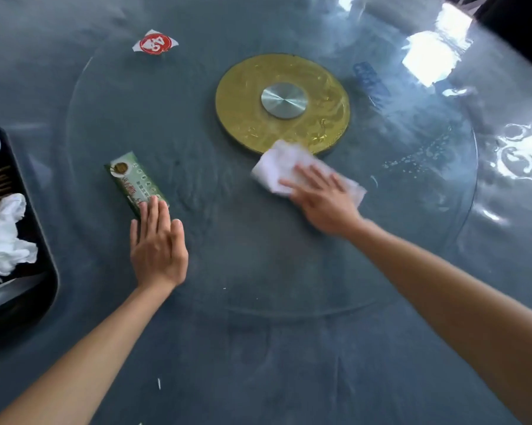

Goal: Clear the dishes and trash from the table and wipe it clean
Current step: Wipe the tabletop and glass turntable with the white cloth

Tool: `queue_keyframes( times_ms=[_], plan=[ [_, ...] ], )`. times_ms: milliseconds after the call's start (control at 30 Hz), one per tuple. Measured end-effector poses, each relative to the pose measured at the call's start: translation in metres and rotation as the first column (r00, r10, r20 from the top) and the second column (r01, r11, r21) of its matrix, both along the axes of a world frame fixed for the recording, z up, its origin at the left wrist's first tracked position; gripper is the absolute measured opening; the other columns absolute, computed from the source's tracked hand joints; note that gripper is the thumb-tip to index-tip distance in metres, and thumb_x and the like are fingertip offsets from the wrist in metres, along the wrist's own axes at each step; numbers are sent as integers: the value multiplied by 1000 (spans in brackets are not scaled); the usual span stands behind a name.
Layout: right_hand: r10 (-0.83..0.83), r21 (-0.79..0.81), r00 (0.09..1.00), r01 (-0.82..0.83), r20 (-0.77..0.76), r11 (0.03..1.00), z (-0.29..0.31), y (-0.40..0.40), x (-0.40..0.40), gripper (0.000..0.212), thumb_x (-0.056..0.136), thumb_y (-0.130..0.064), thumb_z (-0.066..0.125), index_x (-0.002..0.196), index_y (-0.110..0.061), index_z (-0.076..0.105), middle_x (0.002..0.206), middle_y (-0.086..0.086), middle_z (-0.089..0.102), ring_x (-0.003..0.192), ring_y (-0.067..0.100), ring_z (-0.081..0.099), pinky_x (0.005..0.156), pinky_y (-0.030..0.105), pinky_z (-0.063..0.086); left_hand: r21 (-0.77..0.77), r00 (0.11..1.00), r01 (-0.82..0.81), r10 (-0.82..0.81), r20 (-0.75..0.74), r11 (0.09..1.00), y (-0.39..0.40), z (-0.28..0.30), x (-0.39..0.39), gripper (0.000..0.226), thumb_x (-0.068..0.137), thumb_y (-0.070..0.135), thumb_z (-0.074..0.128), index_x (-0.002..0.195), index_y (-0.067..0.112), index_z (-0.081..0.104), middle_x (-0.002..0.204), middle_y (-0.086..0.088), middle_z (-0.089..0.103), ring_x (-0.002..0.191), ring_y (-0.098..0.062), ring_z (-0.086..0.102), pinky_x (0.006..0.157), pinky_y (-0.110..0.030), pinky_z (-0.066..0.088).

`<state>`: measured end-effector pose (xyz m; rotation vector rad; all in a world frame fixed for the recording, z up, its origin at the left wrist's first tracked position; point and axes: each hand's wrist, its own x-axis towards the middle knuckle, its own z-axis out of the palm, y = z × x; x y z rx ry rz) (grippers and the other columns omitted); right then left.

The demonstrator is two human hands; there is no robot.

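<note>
Right hand (323, 200) lies flat, fingers straight, pressing a white cloth (284, 167) onto the glass turntable (411, 179) just by its gold hub (249, 96). Left hand (158, 250) is flat too, fingertips on a green packet (132, 180). Black tray (44, 240) with crumpled tissues (4, 240) sits at the table's (289, 378) left edge.

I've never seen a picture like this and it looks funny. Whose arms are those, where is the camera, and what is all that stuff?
The camera sits on a person's head, looking down, so you see their own arms. The right hand presses a white cloth flat on the round glass turntable, by its gold centre disc. The left hand lies flat, fingertips on a green packet. A red and white wrapper lies farther off. At the left, a dark tray holds crumpled white napkins.
</note>
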<state>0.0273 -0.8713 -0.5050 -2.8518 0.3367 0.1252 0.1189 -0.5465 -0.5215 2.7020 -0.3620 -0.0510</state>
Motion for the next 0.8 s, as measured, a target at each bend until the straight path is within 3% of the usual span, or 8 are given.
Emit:
queue_keyframes(
  times_ms=[67, 167, 300, 400, 533, 633, 700, 800],
  plan=[
    [-295, 92, 953, 301, -76, 949, 9, -32, 8, 44, 101, -63, 13, 143, -71, 24, 170, -13, 3, 157, 15, -3, 126, 48, -1, -1, 1000, 28, -28, 1, 1000, 7, 2, 15, 73, 97, 46, 10, 157, 8, 26, 167, -4, 18, 155, -18, 11, 124, -39, 4],
    [-365, 135, 923, 379, -122, 915, 13, 3, -6, 45, 102, -65, 13, 147, -68, 20, 170, -12, -5, 156, 16, -11, 125, 50, -10, 57, 998, 67, -68, 18, 996, 16, 1, 40, 69, 97, 40, 25, 155, 3, 29, 165, -12, 23, 154, -26, 15, 123, -46, 10],
    [93, 93, 995, -95, 28, 991, -2, 125, -73, 41, 106, -56, 27, 146, -63, 34, 170, -10, 11, 158, 20, 5, 125, 53, 5, 32, 997, 78, -78, -12, 996, 12, -1, 40, 66, 97, 34, 24, 153, 1, 34, 164, -15, 25, 153, -30, 17, 122, -49, 12],
    [476, 60, 874, -483, 98, 874, -11, 157, -93, 37, 105, -53, 40, 141, -57, 47, 167, -11, 23, 156, 21, 16, 125, 52, 12, -74, 994, 39, -46, -100, 996, 9, 4, 34, 65, 98, 37, 20, 154, 7, 34, 166, -9, 19, 155, -23, 10, 124, -44, 7],
    [641, 3, 753, -648, 150, 761, -12, 124, -40, 36, 104, -54, 44, 139, -55, 52, 164, -12, 31, 154, 18, 25, 122, 47, 21, -267, 972, 28, -88, -217, 963, -18, 28, 29, 66, 97, 45, 21, 147, 14, 49, 163, -4, 31, 153, -16, 18, 120, -28, 14],
    [479, 11, 871, -483, 109, 876, -9, 65, 14, 40, 104, -56, 35, 142, -56, 48, 164, -13, 30, 154, 17, 24, 122, 49, 22, -357, 951, 47, -151, -269, 933, -57, 32, 9, 59, 102, 42, 22, 151, 14, 42, 164, -4, 27, 153, -16, 18, 120, -23, 10],
    [238, 21, 971, -238, 30, 971, -1, 9, 41, 50, 99, -63, 16, 144, -63, 37, 167, -14, 20, 156, 16, 13, 125, 48, 13, -295, 963, 76, -147, -227, 953, -81, 28, -7, 65, 102, 44, 16, 157, 10, 26, 169, -8, 4, 156, -20, 1, 121, -25, -2],
    [-123, 50, 990, 126, -65, 991, 10, -69, 41, 48, 98, -67, 12, 143, -69, 30, 169, -14, 9, 157, 15, 1, 126, 47, 3, -210, 963, 116, -162, -214, 971, -108, 19, -40, 72, 100, 49, 18, 160, 14, 0, 164, -17, -22, 154, -26, -13, 124, -39, -5]
  ],
)
